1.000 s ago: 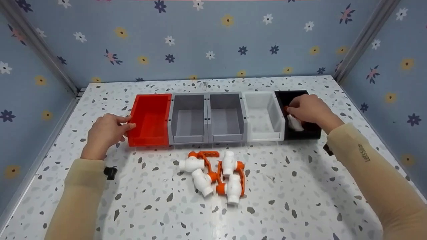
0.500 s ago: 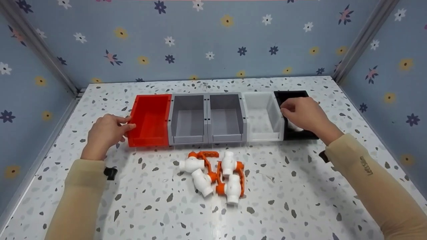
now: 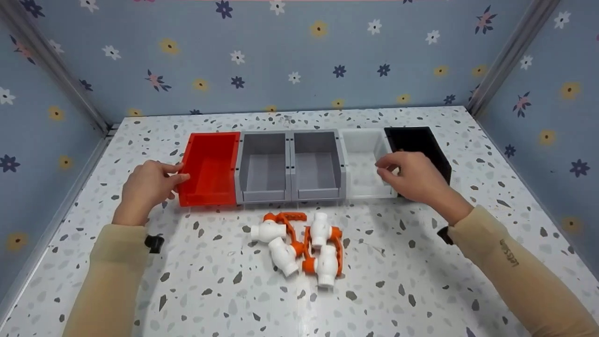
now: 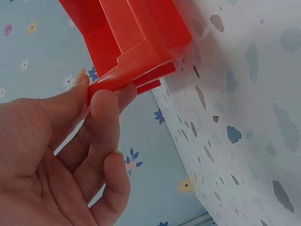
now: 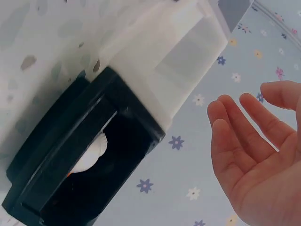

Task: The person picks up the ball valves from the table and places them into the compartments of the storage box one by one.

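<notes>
At the left end of the row, my left hand [image 3: 149, 191] pinches the side rim of the red bin [image 4: 134, 59] between thumb and fingers. My right hand [image 3: 418, 177] is over the border of the white bin [image 3: 362, 192] and the black bin [image 3: 414, 135], holding nothing, its fingers loosely bent. Inside the black bin lies a white ball valve [image 5: 91, 155] with a bit of orange showing; in the head view the hand mostly hides it. Several white ball valves with orange handles, one of them a front valve [image 3: 327, 266], lie grouped on the table before the bins.
Two grey bins, a left grey bin [image 3: 265, 194] and a right grey bin [image 3: 318, 193], stand between the red and white ones. The bins form one side-by-side row on the speckled table [image 3: 210, 299]. A flowered wall [image 3: 281, 42] rises behind, with more panels at both sides.
My right hand has let go of the ball valve in the black bin, risen, and moved left and toward me, to the white bin's edge. The left hand stays on the red bin.
</notes>
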Motion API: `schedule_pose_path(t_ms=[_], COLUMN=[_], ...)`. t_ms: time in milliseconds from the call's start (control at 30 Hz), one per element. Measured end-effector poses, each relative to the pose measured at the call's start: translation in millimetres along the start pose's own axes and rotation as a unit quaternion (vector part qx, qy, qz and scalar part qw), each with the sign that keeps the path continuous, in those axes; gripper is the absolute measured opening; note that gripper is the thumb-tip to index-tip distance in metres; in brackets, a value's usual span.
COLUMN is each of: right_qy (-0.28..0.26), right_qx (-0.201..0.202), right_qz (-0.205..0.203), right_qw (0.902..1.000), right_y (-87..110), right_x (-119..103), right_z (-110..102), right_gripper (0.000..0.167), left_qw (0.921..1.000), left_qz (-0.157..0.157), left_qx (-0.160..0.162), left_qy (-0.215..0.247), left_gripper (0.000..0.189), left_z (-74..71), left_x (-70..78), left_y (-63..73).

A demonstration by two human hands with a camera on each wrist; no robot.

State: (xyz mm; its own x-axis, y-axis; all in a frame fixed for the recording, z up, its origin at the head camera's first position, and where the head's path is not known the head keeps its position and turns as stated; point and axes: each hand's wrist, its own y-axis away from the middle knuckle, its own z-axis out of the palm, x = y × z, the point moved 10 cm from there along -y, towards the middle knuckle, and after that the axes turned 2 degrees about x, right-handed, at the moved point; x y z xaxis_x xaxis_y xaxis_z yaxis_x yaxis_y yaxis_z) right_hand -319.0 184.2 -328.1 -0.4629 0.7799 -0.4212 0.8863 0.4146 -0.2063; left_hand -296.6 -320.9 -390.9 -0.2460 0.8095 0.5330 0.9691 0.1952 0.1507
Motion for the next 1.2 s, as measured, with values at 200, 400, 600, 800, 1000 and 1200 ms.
schedule_pose_path(t_ms=[200, 400, 600, 800, 1000, 1200], right_qy=[-0.010, -0.040, -0.061, -0.065, -0.063, -0.047], right_qx=[-0.008, -0.034, -0.054, -0.063, -0.073, -0.088], right_qz=[-0.030, -0.038, -0.057, -0.089, -0.099, -0.115], right_qw=[0.9995, 0.9979, 0.9951, 0.9919, 0.9904, 0.9883], right_y=[8.6, 12.1, 12.9, 13.2, 13.9, 18.3], right_x=[-18.3, -29.8, -39.0, -52.9, -61.2, -73.0], right_z=[14.9, 32.4, 49.1, 63.1, 72.5, 81.2], right_gripper=[0.019, 0.020, 0.021, 0.021, 0.019, 0.020], left_qw=[1.0000, 0.9999, 0.9998, 1.0000, 1.0000, 0.9999], left_qz=[-0.007, -0.011, -0.016, -0.001, -0.004, -0.011], left_qx=[-0.002, -0.006, -0.009, -0.006, -0.003, -0.005], left_qy=[0.003, 0.005, 0.010, 0.002, -0.001, -0.001], left_gripper=[0.058, 0.058, 0.059, 0.058, 0.060, 0.061], left_z=[0.8, 0.3, 1.8, -0.5, -1.1, 0.2], left_x=[-2.8, -5.8, -4.5, 0.0, -0.7, -2.7], left_y=[0.0, -0.6, 0.6, 0.7, 0.3, 0.1])
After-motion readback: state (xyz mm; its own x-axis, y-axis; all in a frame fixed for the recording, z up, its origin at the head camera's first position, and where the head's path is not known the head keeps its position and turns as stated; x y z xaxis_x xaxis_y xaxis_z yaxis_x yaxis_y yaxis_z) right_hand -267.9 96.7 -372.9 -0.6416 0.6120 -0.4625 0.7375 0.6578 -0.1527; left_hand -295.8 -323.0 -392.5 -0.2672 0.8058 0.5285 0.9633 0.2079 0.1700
